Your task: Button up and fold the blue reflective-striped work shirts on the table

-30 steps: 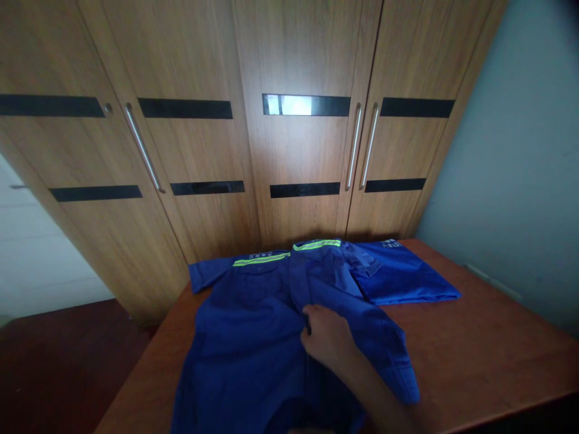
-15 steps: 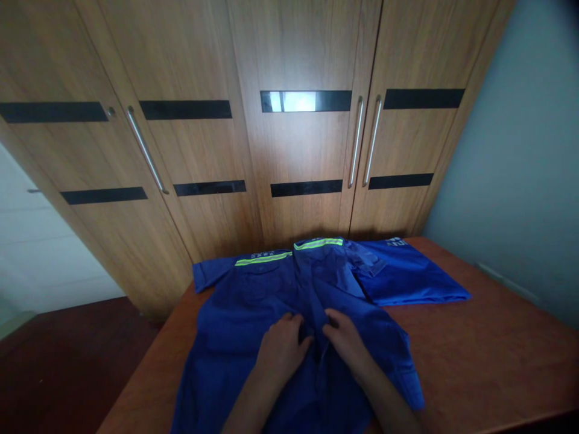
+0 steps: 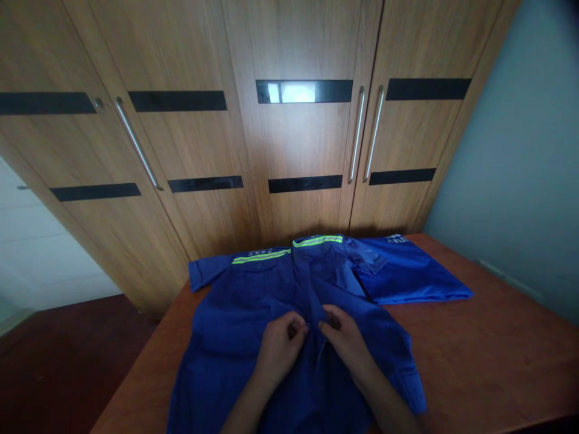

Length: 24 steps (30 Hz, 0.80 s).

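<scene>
A dark blue work shirt [image 3: 230,319] with yellow-green reflective strips across the chest lies spread out, its front facing up. My left hand [image 3: 283,343] pinches the cloth at the front opening, thumb and index finger together. Just to the right, my right hand [image 3: 341,337] grips the other front edge between thumb and fingers. A small gap separates the two hands. Whatever fastener may be between the fingertips is too small to make out.
The shirt rests on a reddish-brown wooden table [image 3: 474,349]. A folded bright blue garment [image 3: 407,271] lies at the back right, partly under the shirt's sleeve. Behind the table stands a wooden wardrobe [image 3: 298,144] with metal handles; a pale wall [image 3: 520,181] is on the right.
My left thumb and index finger have closed together on the cloth edge. My right hand has shifted slightly up and left. The view has moved a little.
</scene>
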Tool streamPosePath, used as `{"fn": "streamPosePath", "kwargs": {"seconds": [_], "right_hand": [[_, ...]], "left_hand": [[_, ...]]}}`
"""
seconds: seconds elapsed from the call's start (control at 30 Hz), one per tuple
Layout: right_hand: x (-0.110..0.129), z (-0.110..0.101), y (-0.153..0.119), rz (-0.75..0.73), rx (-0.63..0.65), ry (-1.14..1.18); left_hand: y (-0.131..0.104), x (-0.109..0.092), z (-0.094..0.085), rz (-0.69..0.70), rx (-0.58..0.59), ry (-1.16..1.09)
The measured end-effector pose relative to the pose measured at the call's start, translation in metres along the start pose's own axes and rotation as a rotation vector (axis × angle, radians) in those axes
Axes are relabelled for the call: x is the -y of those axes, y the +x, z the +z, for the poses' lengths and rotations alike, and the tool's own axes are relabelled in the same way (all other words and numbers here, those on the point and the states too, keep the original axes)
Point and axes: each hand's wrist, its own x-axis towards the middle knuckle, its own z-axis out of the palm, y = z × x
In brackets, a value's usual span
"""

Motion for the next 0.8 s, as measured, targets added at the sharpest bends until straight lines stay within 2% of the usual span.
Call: {"fn": "streamPosePath", "kwargs": {"seconds": [0.1, 0.17, 0.3, 0.47, 0.63, 0.8], "right_hand": [[-0.003, 0.002, 0.001, -0.037, -0.011, -0.003], [-0.005, 0.004, 0.001, -0.061, -0.020, -0.051], [-0.007, 0.005, 0.001, -0.091, -0.042, -0.154], [-0.008, 0.006, 0.000, -0.092, -0.041, -0.190], [-0.012, 0.006, -0.002, -0.077, -0.031, -0.068], [-0.009, 0.004, -0.003, -0.054, -0.007, 0.058]], "left_hand": [[0.000, -0.001, -0.001, -0.031, -0.103, -0.154], [-0.001, -0.003, -0.001, -0.030, -0.134, -0.180], [-0.004, -0.007, 0.001, 0.024, -0.143, -0.032], [-0.008, -0.008, 0.004, 0.171, -0.141, 0.193], [-0.010, -0.003, 0.004, 0.219, -0.136, 0.302], [-0.009, 0.002, 0.006, 0.236, -0.176, 0.286]]}}
